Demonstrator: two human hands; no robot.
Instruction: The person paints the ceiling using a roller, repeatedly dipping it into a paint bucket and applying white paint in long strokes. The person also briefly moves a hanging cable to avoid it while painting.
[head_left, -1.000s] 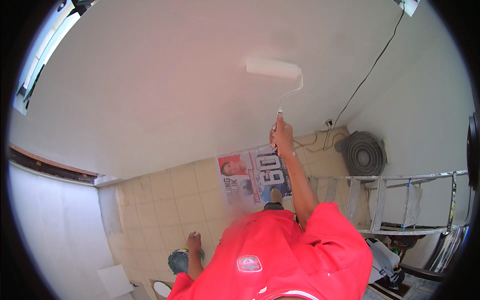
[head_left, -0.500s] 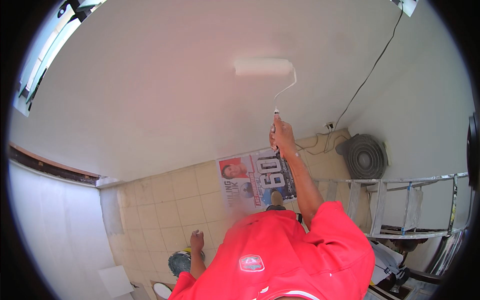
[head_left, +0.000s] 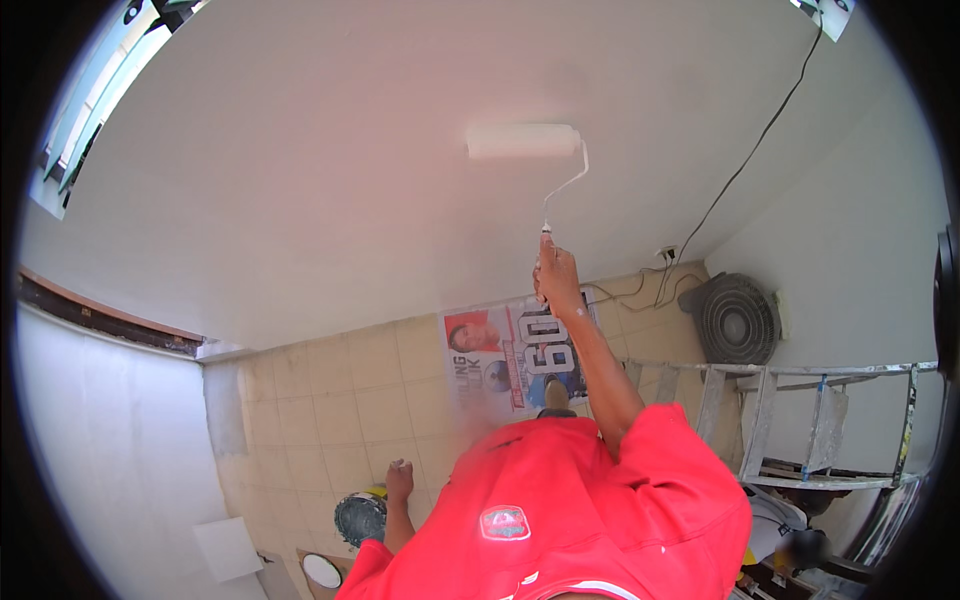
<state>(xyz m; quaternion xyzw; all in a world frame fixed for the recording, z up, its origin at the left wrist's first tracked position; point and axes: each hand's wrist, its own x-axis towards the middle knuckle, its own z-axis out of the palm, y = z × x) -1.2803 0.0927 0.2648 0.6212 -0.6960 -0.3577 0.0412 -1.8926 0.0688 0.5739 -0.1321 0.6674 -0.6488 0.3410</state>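
My right hand (head_left: 558,275) is wrapped round the handle of a paint roller (head_left: 522,141). The roller's wide white sleeve lies level against the pale wall (head_left: 330,170), and its bent wire frame runs down to my fist. Low on the left, my left hand (head_left: 399,480) hangs with its fingers curled; nothing shows in it. Close beside that hand is a dark, paint-stained bucket (head_left: 360,520) with a yellow part at its rim.
A printed banner (head_left: 480,375) covers part of the tiled floor (head_left: 330,400) by the wall. To the right are a black fan (head_left: 735,318), a metal ladder (head_left: 760,420) and a dark cable (head_left: 735,180) running down to an outlet (head_left: 667,253). A round white-topped container (head_left: 322,571) stands lower left.
The roller and my right hand have shifted slightly down the wall. My left hand stays low beside the bucket.
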